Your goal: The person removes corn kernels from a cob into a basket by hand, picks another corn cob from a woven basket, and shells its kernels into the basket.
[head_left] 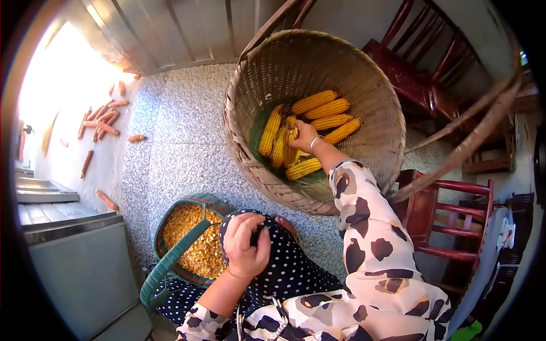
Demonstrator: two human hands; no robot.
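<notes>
My right hand (305, 137) reaches deep into a large woven basket (364, 85), its fingers closed on an ear of corn (292, 126). Around it lie several more yellow ears, among them one corn ear (270, 133) to the left and another corn ear (343, 131) to the right. My left hand (244, 245) rests on my knee in dark polka-dot cloth (290, 256), fingers curled toward the thumb. Whatever is inside that curl shows only as a dark patch. Just left of it stands a green-rimmed basket (170, 258) full of loose corn kernels (196, 244).
Bare reddish cobs (102, 122) lie scattered on the floor by the bright doorway. Red wooden chairs (449, 221) stand to the right. The big basket's curved handle (483, 122) sticks out rightward. A grey cabinet (85, 267) is at lower left.
</notes>
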